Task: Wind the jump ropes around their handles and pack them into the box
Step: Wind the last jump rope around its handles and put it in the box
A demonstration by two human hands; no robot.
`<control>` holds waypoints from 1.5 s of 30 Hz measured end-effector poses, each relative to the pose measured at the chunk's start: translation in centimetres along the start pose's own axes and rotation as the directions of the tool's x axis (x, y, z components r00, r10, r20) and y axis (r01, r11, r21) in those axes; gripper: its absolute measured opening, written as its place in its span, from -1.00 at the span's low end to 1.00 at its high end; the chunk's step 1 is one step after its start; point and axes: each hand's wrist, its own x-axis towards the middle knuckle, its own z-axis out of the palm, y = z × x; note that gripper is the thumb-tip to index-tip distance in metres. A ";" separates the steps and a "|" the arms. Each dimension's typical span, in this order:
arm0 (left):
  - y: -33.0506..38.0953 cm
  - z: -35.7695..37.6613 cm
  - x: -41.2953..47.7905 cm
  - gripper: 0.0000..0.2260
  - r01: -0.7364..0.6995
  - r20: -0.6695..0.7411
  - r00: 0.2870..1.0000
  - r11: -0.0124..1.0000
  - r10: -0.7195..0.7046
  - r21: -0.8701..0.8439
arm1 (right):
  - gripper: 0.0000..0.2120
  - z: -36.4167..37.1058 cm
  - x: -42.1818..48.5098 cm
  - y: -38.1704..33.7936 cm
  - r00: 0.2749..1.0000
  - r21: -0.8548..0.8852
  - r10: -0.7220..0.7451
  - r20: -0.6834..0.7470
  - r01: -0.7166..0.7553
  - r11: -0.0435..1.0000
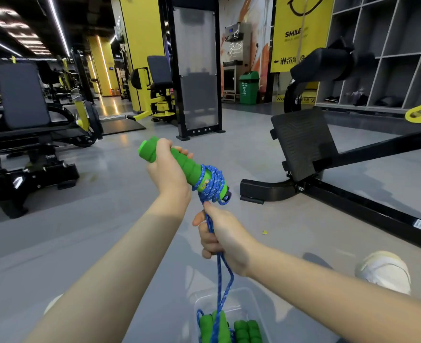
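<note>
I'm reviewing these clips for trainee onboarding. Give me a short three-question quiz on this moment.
1. True or false: the left hand grips the green handle.
2. What does the right hand hold? A) a second handle B) the blue rope C) nothing
3. Where do the other green handles lie?

Key: 1 true. 2 B; the rope is already coiled around the handle's lower end. 3 In the clear plastic box on the floor.
</note>
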 end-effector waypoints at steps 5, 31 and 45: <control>-0.1 -1.5 0.9 -0.81 -0.185 0.094 0.981 0.964 0.170 0.189 | -0.75 -2.9 -0.5 -3.3 0.992 -0.426 0.001 0.127 0.053 0.903; -1.4 -1.0 -1.4 -0.91 0.274 0.374 0.876 0.952 -0.306 0.138 | -0.70 -9.7 -0.1 -8.1 0.895 -0.536 -0.443 0.046 0.396 0.746; -0.2 1.8 -4.2 -0.86 0.543 0.475 0.769 0.829 -0.428 -0.133 | -0.70 -7.1 1.2 -3.0 0.960 0.036 -0.266 -0.085 0.270 0.962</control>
